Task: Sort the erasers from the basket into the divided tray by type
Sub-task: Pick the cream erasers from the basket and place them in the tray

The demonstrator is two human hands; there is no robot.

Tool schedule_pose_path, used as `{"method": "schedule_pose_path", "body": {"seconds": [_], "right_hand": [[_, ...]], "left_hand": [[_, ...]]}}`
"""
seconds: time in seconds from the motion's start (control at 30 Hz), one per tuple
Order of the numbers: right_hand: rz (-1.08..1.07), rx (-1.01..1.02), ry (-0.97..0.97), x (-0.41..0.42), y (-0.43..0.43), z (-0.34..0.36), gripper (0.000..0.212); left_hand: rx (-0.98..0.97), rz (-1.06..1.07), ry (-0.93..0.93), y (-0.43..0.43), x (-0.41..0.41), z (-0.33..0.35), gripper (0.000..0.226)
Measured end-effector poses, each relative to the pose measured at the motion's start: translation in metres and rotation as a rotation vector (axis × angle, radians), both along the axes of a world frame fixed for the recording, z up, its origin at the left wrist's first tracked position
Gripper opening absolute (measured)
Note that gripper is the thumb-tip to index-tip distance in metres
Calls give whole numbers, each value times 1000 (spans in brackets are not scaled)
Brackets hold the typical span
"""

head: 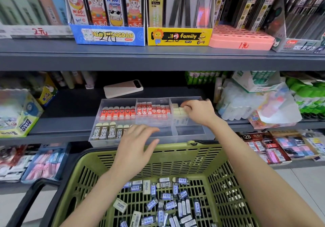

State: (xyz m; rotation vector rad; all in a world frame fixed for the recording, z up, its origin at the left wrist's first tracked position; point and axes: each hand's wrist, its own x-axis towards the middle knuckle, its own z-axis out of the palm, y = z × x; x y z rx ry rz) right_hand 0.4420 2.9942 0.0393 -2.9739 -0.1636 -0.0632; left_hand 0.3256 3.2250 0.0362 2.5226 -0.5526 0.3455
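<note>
Headroom over the divided tray (190,130) is capped by the grey upper shelf (158,59) at 12 o'clock, whose front lip runs across the whole view. The gap beneath it is dark and open. The tray sits on the middle shelf (70,103) with its front wall at about the shelf's lip. It lies at 12 o'clock from the green basket (175,153), and the basket's far rim rises just beside that wall. At the tray's 9 o'clock a stretch of bare shelf separates it from a glue box (19,117). At 3 o'clock plastic-wrapped packs (246,103) stand near its right wall. A pale phone (123,88) lies just behind the back-left corner, at 11 o'clock.

In the tray, the back-left compartment holds a row of red face-printed erasers (117,112) standing upright. The back-middle one holds red-and-white erasers (153,109), and the back-right one cream erasers (177,111). The front-left compartment holds dark 2B erasers (107,131) in a row. In the basket, loose erasers (167,197), mostly in blue-and-white sleeves with a few 2B ones, lie scattered on the slatted floor toward 6 o'clock.

The left hand (135,144) hovers over the tray's front-middle part, palm down, with fingers spread and nearly straight and nothing in it that shows. The right hand (197,112) reaches into the back-right compartment at 1 o'clock, fingers curled down onto the cream erasers. I cannot tell whether it pinches one. Both forearms cross above the basket.
</note>
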Motion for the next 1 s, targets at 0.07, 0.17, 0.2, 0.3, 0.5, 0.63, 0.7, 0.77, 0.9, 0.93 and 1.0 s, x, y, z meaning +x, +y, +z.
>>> {"method": "schedule_pose_path", "body": {"seconds": [0.07,0.17,0.2,0.3,0.5,0.63,0.7,0.77,0.9,0.93,1.0], "right_hand": [[17,-21,57,1,0,3,37],[4,-35,-3,-7,1,10,35],[-3,-42,-64,-14,2,13,34],[40,62,-267,-44,6,19,28],[246,425,-445,-138,17,-5,23],[175,336,176,-172,13,-63,17],[110,263,370,-181,11,-95,15],[101,190,365,-185,15,-118,19],[203,174,314,-181,41,-149,36],[235,177,310,-179,50,-155,37],[261,187,291,-175,69,-166,41]], "left_hand": [[1,-3,-9,-1,0,0,23],[-13,-2,-25,-1,-2,0,22],[-19,0,-39,0,-3,0,22],[-41,23,-118,5,-8,-1,20],[-84,64,-202,28,-33,-10,27],[-64,33,-194,41,-52,-20,25],[-47,29,-133,47,-60,-25,27],[-59,50,-57,52,-66,-28,24],[-185,124,25,60,-72,-28,18],[-220,144,46,62,-72,-27,16],[-308,181,96,66,-74,-27,21]]}}
